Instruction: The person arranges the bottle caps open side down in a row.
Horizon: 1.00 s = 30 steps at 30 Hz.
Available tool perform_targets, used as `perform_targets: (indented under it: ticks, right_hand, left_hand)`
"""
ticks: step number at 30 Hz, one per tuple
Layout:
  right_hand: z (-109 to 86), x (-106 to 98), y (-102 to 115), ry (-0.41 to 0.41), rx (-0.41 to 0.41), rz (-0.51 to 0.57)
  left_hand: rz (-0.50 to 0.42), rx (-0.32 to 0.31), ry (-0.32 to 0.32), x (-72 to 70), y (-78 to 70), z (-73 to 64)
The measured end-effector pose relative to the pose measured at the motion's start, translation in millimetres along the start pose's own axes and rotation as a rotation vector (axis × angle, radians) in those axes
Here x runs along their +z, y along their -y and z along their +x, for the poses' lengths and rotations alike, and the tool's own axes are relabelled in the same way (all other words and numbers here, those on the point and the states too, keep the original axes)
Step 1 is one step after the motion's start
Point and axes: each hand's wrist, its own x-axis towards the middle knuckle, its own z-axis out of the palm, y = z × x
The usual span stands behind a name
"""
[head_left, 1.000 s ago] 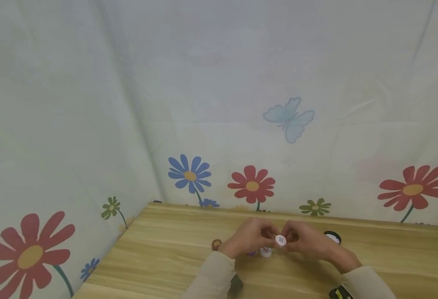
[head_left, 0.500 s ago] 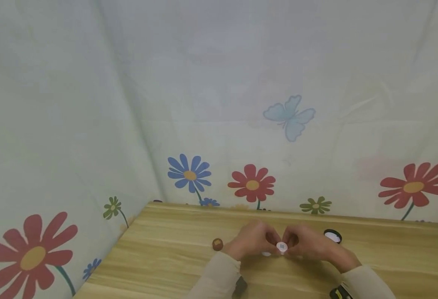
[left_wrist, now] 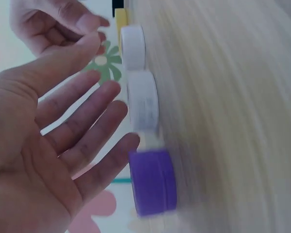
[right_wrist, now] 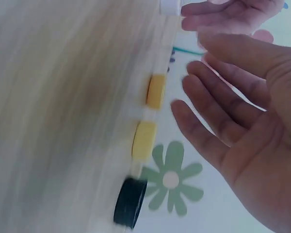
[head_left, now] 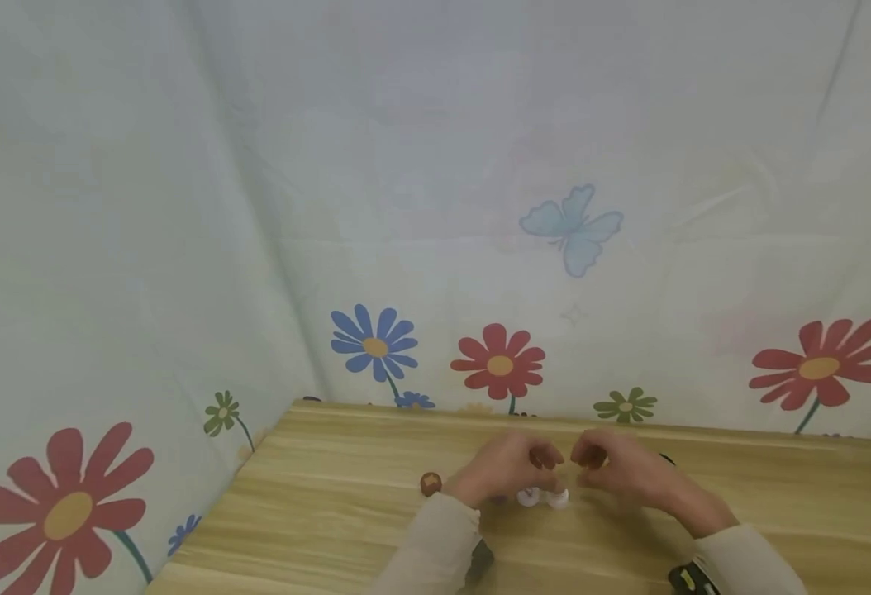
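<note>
Two round white caps [head_left: 528,497] stand side by side on the wooden table, below and between my hands in the head view. My left hand [head_left: 508,469] hovers just left of them, fingers loosely bent and holding nothing. Apart from it, on the other side, is my right hand [head_left: 625,473], likewise empty with relaxed fingers. In the left wrist view, the nearer white cap [left_wrist: 143,101] lies by the left fingertips, with a purple cap [left_wrist: 154,183] beside it. Yellow caps [right_wrist: 144,141] show past the right fingertips in the right wrist view.
A brown cap [head_left: 431,483] sits left of the left wrist. A black cap [right_wrist: 130,202] ends the row on the right, mostly hidden by the right hand in the head view. Behind the table [head_left: 346,479] hangs a flower-printed cloth [head_left: 435,165].
The white cap that both hands pinched is let go and now rests on the table beside the other white cap. The hands have parted, the right one moving slightly right.
</note>
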Motion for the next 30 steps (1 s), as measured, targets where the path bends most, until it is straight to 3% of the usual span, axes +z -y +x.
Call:
perform_targets:
  ticks: [3, 7, 15, 30]
  right_hand:
    - [-4.1, -5.0, -3.3, -0.070, 0.003, -0.049]
    - [-8.5, -9.6, -7.5, -0.113, 0.011, -0.079]
    - [-6.5, -12.5, -18.2, -0.094, 0.025, -0.088]
    - [-3.6, -9.9, -33.8, -0.046, -0.041, -0.065]
  left_hand:
    - [0.040, 0.039, -0.045, 3.5, -5.0, 6.9]
    - [0.055, 0.040, -0.083, 10.9, -11.7, 14.8]
    - [0.070, -0.016, -0.121, 21.5, -17.2, 26.0]
    - [0.169, -0.011, -0.064, 31.9, -21.6, 39.3]
